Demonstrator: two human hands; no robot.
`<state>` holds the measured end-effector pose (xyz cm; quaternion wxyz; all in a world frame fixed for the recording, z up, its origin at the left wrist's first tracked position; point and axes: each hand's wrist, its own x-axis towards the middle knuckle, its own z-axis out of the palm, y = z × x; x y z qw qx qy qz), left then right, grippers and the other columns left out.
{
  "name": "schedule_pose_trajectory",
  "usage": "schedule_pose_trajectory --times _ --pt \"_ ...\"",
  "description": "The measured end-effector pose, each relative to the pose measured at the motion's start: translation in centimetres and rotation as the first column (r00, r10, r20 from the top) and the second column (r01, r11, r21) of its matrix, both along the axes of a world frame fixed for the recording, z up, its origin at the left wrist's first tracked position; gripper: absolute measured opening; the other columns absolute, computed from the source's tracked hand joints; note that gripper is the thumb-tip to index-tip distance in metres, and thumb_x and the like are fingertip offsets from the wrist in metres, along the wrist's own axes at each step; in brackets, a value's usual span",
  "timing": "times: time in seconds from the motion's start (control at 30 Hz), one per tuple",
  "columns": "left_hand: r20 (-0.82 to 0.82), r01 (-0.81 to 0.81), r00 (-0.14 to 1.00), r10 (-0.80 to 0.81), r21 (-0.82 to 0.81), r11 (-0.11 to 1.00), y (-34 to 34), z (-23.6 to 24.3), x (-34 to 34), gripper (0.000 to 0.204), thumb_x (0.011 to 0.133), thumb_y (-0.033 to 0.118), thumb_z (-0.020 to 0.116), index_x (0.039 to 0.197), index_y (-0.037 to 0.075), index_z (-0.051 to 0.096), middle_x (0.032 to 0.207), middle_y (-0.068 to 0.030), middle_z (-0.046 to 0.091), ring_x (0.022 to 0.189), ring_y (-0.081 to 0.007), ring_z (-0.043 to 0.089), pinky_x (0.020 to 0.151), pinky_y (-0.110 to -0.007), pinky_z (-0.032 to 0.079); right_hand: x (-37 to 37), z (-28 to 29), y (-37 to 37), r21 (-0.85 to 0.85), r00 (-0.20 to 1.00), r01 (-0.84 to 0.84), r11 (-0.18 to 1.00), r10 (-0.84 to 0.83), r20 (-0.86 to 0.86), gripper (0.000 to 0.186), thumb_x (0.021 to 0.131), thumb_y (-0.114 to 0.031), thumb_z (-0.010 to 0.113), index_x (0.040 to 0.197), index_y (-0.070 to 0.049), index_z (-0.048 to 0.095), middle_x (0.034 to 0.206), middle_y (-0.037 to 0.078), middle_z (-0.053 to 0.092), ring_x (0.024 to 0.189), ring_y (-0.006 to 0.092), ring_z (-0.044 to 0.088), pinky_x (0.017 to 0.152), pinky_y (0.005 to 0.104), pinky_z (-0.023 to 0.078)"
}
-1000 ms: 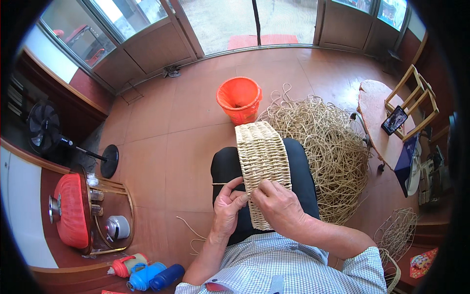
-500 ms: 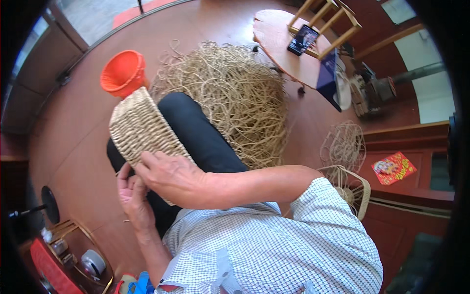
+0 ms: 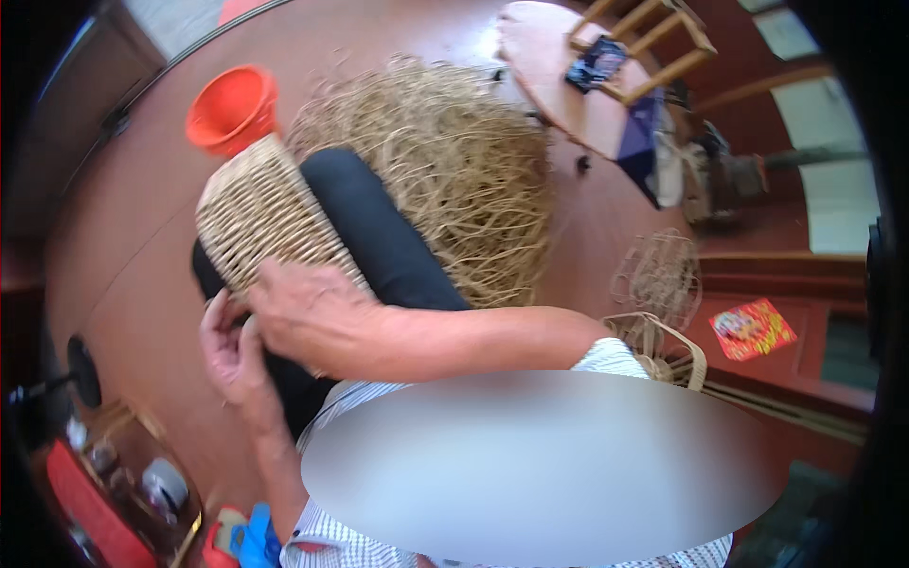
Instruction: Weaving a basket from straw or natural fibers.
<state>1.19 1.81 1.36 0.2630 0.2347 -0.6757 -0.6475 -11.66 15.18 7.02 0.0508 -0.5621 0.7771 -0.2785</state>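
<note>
Right hand [image 3: 308,312] curled against woven piece [image 3: 270,213], left of frame's centre. Left hand [image 3: 230,352] loosely bent alongside. Can't tell either's grip. Cord heap [image 3: 454,180], upper middle.

No words or numbers can be read here. The red and yellow sheet [image 3: 753,329], just in from the edge of the dark red wooden furniture [image 3: 811,367], has yellow marks (too fuzzy to make out). In from the round table's [image 3: 537,47] curved edge, the phone [image 3: 595,64] is blurry too.
</note>
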Motion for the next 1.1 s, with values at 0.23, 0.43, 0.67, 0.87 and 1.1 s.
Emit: schedule_pose_trajectory --times 0.23,0.43,0.67,0.87,1.1 --pt "0.014 -0.034 0.998 0.060 -0.693 0.720 2.1 2.6 -1.2 0.028 0.103 -0.003 0.058 0.127 0.002 0.071 0.110 -0.0108 0.076 0.100 -0.0252 0.067 0.091 -0.036 0.053 -0.2 0.1 1.0 -0.064 0.997 0.083 0.995 -0.083 0.011 0.014 0.092 -0.015 0.071 0.099 -0.004 0.067 0.094 0.012 0.059 0.090 0.0296 0.067 0.077 0.0414 0.057" --pt "0.012 -0.064 0.997 0.077 -0.451 0.890 2.2 2.3 -1.1 0.030 0.105 -0.002 0.054 0.131 0.002 0.068 0.112 -0.0109 0.075 0.101 -0.0242 0.068 0.094 -0.037 0.053 0.1 -0.7 1.4 -0.158 0.994 0.086 0.984 -0.075 0.077 0.015 0.089 -0.009 0.071 0.103 -0.008 0.067 0.100 0.008 0.058 0.095 0.0264 0.066 0.081 0.0389 0.057" --pt "0.095 0.116 0.993 -0.074 -0.601 0.790 0.9 4.1 -0.4 0.034 0.109 0.017 0.054 0.138 0.002 0.063 0.108 -0.0088 0.074 0.104 -0.0180 0.065 0.098 -0.034 0.052 -0.9 1.8 2.4 -0.075 0.899 0.127 0.989 -0.083 0.431 0.023 0.092 -0.023 0.076 0.085 -0.002 0.069 0.089 0.011 0.061 0.084 0.0277 0.066 0.075 0.0420 0.055" --pt "-0.287 0.337 0.913 -0.291 0.123 0.934 -0.2 7.3 3.1 0.045 0.114 0.041 0.048 0.134 0.002 0.060 0.069 -0.0006 0.049 0.059 -0.0120 0.043 0.065 -0.031 0.044 -5.1 0.6 6.7 -0.427 0.495 0.168 0.889 0.298 0.816 0.046 0.105 -0.033 0.064 0.067 -0.007 0.059 0.076 0.003 0.061 0.074 0.0163 0.060 0.078 0.0355 0.051" --pt "-0.602 0.164 0.798 0.029 0.262 0.951 -9.7 12.4 11.2 0.037 0.115 0.025 0.048 0.134 -0.006 0.059 0.060 0.0033 0.033 0.056 -0.0087 0.029 0.061 -0.027 0.034 -12.0 -0.9 14.9 -0.281 0.260 0.494 0.823 0.168 0.951 0.042 0.111 -0.042 0.054 0.078 -0.016 0.047 0.062 -0.006 0.039 0.052 0.0045 0.033 0.056 0.0285 0.040"
